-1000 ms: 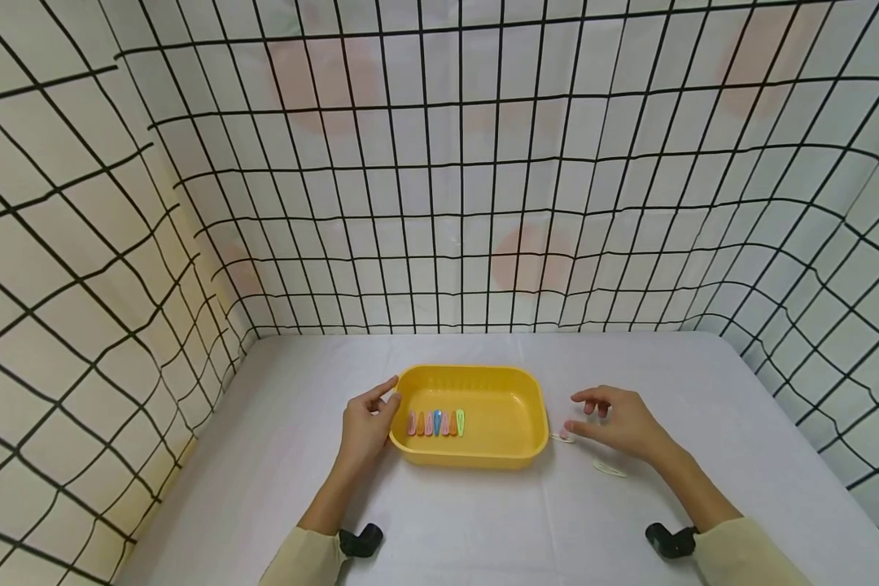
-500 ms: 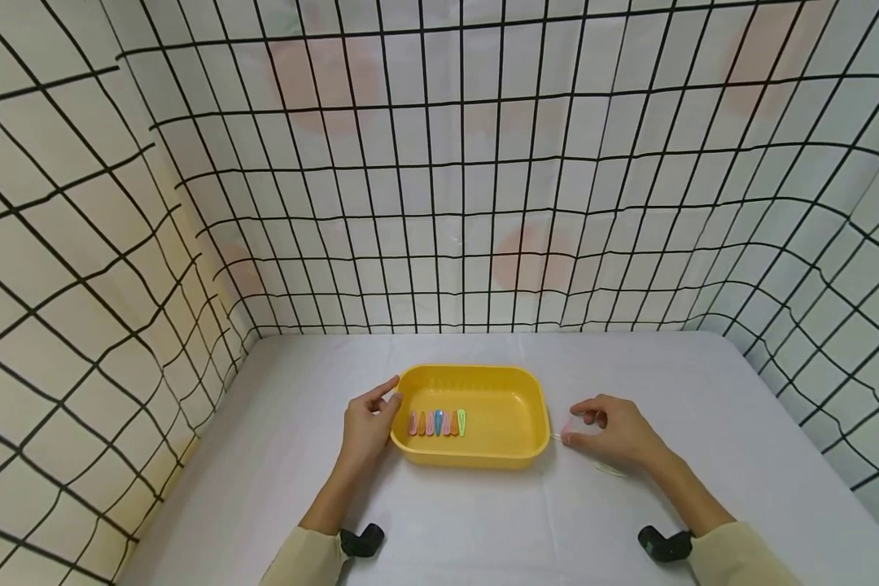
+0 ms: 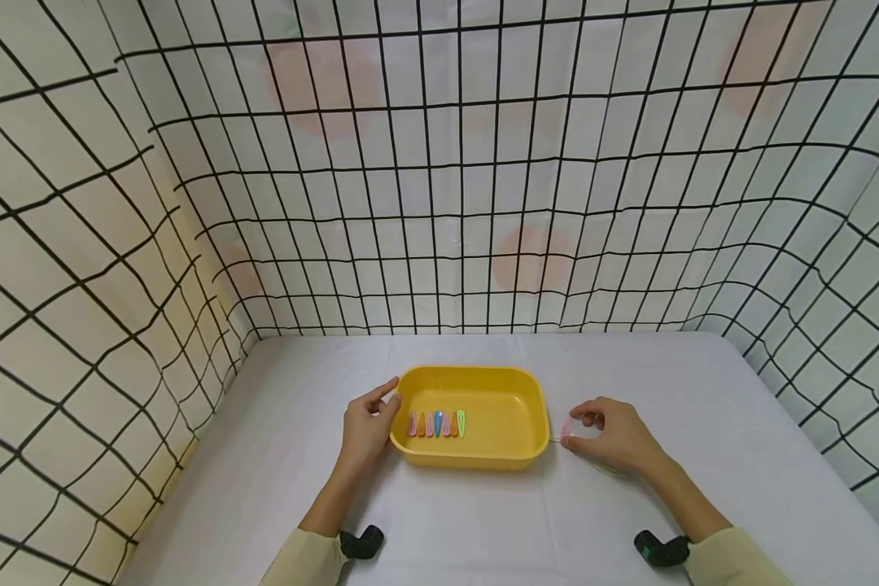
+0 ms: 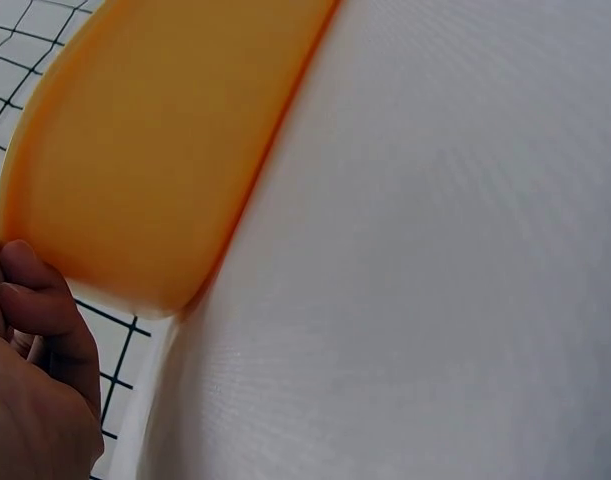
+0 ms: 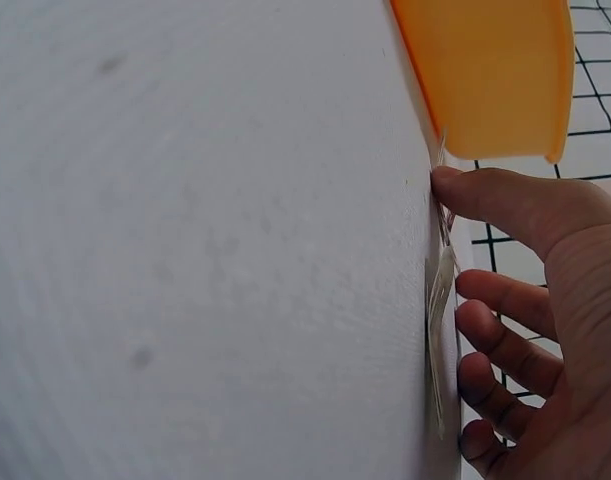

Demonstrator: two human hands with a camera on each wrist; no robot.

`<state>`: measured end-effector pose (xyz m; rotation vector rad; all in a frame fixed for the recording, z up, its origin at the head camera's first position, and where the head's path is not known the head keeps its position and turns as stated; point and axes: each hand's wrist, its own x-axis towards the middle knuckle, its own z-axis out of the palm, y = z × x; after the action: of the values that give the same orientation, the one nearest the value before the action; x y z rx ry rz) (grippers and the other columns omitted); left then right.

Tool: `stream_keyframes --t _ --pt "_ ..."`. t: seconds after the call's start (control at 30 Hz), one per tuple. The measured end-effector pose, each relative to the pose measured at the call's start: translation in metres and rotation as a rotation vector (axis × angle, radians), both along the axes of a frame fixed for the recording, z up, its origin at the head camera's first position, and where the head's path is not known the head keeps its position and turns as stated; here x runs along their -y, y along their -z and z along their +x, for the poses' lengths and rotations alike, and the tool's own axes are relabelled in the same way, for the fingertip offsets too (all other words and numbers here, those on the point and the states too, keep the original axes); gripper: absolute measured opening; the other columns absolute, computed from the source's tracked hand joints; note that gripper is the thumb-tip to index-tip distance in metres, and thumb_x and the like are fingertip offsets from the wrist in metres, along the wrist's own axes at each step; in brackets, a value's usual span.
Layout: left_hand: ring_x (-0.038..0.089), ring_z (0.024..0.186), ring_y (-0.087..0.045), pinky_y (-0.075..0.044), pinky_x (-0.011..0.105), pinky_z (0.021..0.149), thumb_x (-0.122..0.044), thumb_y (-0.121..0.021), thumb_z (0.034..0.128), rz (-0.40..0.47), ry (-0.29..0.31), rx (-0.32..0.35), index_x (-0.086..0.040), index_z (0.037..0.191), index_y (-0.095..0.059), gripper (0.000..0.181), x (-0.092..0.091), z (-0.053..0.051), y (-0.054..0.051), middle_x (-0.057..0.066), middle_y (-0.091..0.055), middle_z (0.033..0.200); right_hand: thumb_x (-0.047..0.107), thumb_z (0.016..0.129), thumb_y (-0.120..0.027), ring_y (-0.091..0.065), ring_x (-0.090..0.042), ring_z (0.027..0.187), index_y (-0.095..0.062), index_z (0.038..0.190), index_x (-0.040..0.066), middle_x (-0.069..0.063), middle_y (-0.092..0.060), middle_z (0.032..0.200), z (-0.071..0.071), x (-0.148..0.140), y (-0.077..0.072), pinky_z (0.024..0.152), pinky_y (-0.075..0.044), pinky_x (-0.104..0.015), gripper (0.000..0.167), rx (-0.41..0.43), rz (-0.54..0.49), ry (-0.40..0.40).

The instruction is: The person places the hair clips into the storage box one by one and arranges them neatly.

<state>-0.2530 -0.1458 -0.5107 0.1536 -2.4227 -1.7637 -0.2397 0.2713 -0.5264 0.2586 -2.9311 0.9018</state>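
A yellow tray (image 3: 498, 415) sits on the white cloth. My left hand (image 3: 368, 427) grips its left rim, the thumb at the edge and the fingers against the outer wall. Inside the tray, several snap hair clips stand in a row, among them a blue clip (image 3: 438, 423) and a green clip (image 3: 461, 423). Just right of the tray, my right hand (image 3: 618, 435) pinches a pink hair clip (image 3: 566, 427) between thumb and index finger, low at the cloth. Pale hair clips (image 5: 440, 300) lie by the right hand, partly hidden by it in the head view.
White cloth (image 3: 483, 521) covers the table around the tray. A black wire grid (image 3: 461, 236) over white sheeting stands behind and along both sides. Each wrist wears a black camera, with one wrist camera (image 3: 661, 549) at the right sleeve.
My right hand has moved slightly down, and its thumb and index finger have closed around the pink clip. The left hand and tray stay in place.
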Motion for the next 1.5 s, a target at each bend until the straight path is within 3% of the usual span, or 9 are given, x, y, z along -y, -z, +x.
stream_keyframes --t 0.27,0.77,1.13,1.5 --pt "0.012 0.041 -0.041 -0.04 0.019 0.04 -0.024 -0.069 0.0986 0.007 0.013 -0.001 -0.023 0.135 -0.07 0.037 0.0 0.0 0.001 0.003 -0.052 0.071 0.048 0.075 -0.089 -0.05 -0.017 0.088 -0.075 0.111 0.017 0.005 -0.059 0.091 -0.001 -0.001 0.001 0.075 -0.045 -0.027 0.05 0.006 -0.01 -0.009" --pt "0.014 0.041 -0.042 -0.041 0.02 0.04 -0.024 -0.069 0.0985 0.007 0.02 -0.01 -0.023 0.135 -0.07 0.037 0.002 0.001 0.001 0.002 -0.052 0.069 0.039 0.077 -0.087 -0.051 -0.019 0.091 -0.072 0.112 0.016 0.002 -0.06 0.094 -0.004 0.003 -0.006 0.078 -0.046 -0.03 0.044 0.099 -0.011 -0.003" --pt "0.013 0.041 -0.042 -0.041 0.02 0.04 -0.025 -0.069 0.0983 0.012 0.016 -0.008 -0.023 0.135 -0.07 0.037 0.001 0.001 0.001 0.002 -0.053 0.07 0.041 0.076 -0.089 -0.049 -0.019 0.088 -0.072 0.112 0.013 0.001 -0.06 0.093 -0.004 0.0 -0.009 0.071 -0.043 -0.026 0.048 0.068 -0.023 0.006" --pt "0.012 0.042 -0.041 -0.039 0.019 0.04 -0.024 -0.069 0.0981 0.02 0.016 -0.018 -0.023 0.134 -0.071 0.036 0.001 0.0 0.003 0.002 -0.052 0.07 0.034 0.071 -0.094 -0.051 -0.019 0.083 -0.074 0.108 0.008 -0.003 -0.063 0.091 -0.002 -0.001 -0.026 0.066 -0.04 -0.022 0.049 -0.013 -0.065 -0.023"
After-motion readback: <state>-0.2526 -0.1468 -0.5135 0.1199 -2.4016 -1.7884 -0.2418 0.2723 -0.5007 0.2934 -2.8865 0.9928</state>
